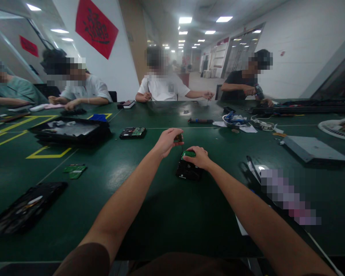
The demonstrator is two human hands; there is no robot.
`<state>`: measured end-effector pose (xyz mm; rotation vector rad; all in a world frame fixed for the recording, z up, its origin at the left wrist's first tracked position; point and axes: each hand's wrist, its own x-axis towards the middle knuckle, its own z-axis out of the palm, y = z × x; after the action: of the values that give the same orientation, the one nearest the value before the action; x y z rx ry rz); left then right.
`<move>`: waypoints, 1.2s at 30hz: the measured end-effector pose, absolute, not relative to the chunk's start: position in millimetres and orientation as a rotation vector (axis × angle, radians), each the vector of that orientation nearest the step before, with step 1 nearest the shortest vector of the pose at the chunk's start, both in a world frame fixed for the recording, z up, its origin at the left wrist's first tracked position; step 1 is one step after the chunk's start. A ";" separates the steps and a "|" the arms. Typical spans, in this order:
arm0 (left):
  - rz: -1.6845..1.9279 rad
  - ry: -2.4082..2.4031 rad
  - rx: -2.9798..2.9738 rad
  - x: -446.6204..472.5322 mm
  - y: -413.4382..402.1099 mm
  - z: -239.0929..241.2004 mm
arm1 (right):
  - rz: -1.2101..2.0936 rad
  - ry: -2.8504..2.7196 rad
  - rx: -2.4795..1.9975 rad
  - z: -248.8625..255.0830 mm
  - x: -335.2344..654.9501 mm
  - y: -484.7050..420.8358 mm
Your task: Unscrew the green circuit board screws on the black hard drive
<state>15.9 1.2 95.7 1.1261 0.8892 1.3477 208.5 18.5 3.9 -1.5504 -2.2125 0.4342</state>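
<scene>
A black hard drive (187,170) lies on the green table in front of me, with a green circuit board (189,153) along its far part. My right hand (199,157) grips the drive from the right, its fingers over the board and the upper side. Above the far edge, my left hand (169,142) is closed around a small screwdriver (178,137). The thin shaft points down toward the drive; whether its tip touches a screw cannot be made out.
Another hard drive (133,132) lies beyond my left arm, near a black tray (71,130). Loose green boards (75,170) and a black casing (28,207) are at left. A metal box (316,149) and a bowl of blue items (235,119) stand right. Several people sit opposite.
</scene>
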 end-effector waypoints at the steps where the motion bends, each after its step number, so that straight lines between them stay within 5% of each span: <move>1: 1.339 0.873 1.101 16.0 1.1 95.9 | 0.437 -2.215 -1.551 3.9 208.7 18.5; 36: 1.342 0.880 1.117 14.5 0.1 96.9 | 0.390 -2.204 -1.554 0.2 212.3 18.6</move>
<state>14.5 0.1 96.9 1.1168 0.8798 1.3421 212.3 18.6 0.2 -1.5538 -2.2037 0.3899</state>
